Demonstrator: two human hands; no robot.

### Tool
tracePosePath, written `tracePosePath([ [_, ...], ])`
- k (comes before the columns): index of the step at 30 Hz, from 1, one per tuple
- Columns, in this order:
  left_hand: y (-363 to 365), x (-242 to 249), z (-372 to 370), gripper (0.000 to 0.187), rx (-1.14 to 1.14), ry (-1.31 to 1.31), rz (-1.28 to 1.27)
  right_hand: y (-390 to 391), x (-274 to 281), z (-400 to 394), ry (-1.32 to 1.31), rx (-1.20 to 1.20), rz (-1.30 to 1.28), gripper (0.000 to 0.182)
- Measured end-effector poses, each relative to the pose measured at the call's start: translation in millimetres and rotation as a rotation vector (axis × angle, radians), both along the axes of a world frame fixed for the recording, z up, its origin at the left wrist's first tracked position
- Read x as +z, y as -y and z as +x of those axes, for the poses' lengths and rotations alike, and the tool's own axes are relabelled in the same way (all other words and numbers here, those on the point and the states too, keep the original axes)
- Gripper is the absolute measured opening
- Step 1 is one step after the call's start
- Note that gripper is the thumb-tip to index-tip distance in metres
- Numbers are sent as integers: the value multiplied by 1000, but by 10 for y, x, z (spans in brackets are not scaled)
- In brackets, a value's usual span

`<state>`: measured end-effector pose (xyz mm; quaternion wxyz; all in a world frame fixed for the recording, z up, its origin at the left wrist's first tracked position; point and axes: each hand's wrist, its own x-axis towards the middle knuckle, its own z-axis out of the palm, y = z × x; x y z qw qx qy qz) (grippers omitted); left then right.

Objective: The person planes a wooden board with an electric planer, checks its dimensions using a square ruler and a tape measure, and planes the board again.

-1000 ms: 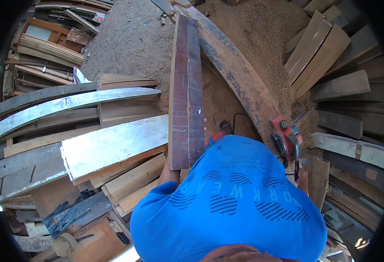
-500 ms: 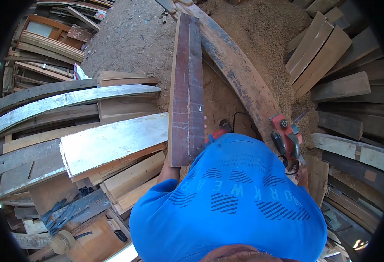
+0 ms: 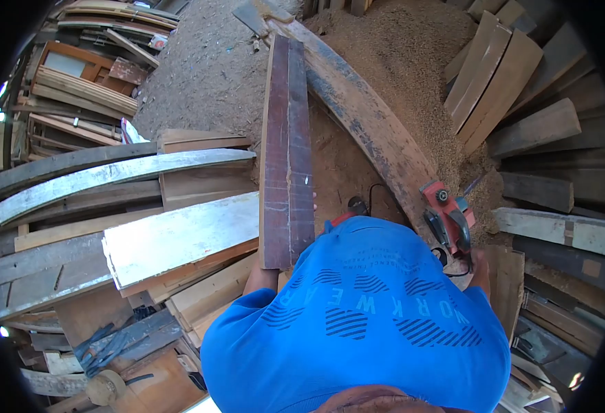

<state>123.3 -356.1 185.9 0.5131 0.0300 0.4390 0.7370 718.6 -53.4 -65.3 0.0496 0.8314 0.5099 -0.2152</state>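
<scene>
A long dark red-brown wooden plank [image 3: 285,158] with a pale left edge stands at a slant in front of my body. Behind it is most of my left hand [image 3: 315,197]; only fingertips show at its right edge, and my forearm goes under its near end. A red electric planer [image 3: 446,215] rests on the near end of a long worn beam [image 3: 378,110]. Beside the planer's rear, my right hand [image 3: 480,264] is low and partly hidden, its fingers not clear. A black cord [image 3: 441,257] loops there.
White-painted boards [image 3: 182,241] and other stacked planks lie at left. More timber pieces [image 3: 499,79] lean and lie at right. Sawdust [image 3: 402,41] covers the ground beyond the beam. A dark shoe [image 3: 357,205] shows by my shirt.
The dark red-brown plank has shifted slightly left and toward me, still held by my left hand. The planer stays on the beam, and the whole view has moved a little.
</scene>
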Motion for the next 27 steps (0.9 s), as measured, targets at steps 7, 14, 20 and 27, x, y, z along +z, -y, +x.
tracePosePath([
  [7, -69, 36, 19, 75, -18, -5, -15, -86, -167, -27, 9, -101, -23, 24],
  [14, -119, -32, -25, 75, -70, 6, -24, -198, 167, 518, 180, -218, 66, 23],
  [20, -175, -186, -73, 75, -95, 47, -18, 470, 840, 20, 520, 103, 72, 42],
  [27, -274, -331, -100, 76, -150, 80, -15, 1174, 230, -336, 230, 127, -249, 46],
])
